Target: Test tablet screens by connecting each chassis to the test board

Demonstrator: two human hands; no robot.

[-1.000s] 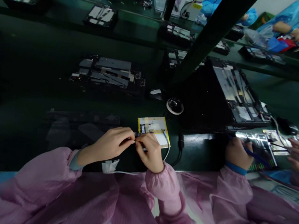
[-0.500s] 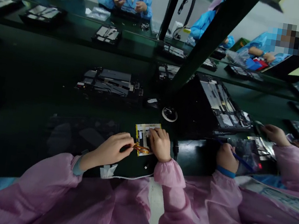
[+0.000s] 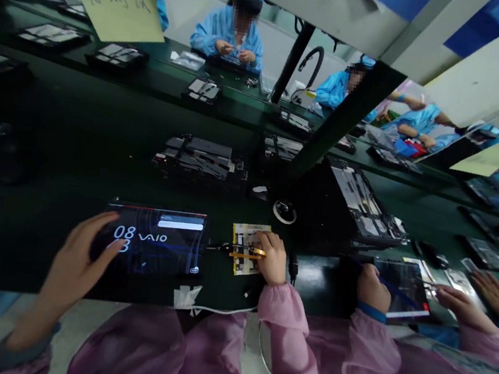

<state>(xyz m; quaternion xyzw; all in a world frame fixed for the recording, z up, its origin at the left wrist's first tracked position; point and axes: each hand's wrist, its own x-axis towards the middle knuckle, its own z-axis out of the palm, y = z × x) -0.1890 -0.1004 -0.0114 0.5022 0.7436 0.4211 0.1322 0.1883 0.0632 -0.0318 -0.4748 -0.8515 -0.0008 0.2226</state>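
A tablet (image 3: 154, 249) lies flat on the dark green bench with its screen lit, showing digits and a logo. My left hand (image 3: 76, 267) rests on the tablet's left edge, fingers curled around its corner. To the right of the tablet lies a small yellow-edged circuit board (image 3: 243, 248) with an orange flex ribbon across it. My right hand (image 3: 272, 258) is closed over the board's right side, fingers pressing on the ribbon. A thin cable runs from the board toward the tablet.
A neighbour in a pink sleeve holds another tablet (image 3: 403, 290) at my right. A roll of tape (image 3: 284, 211) and a sloped black fixture with parts (image 3: 360, 208) stand behind. Opened tablet chassis (image 3: 200, 157) lie farther back. People in blue coats work across the bench.
My left hand left the board and moved left onto the tablet's edge. The tablet's screen, dark before, is lit. My right hand stayed on the board. The camera tilted up.
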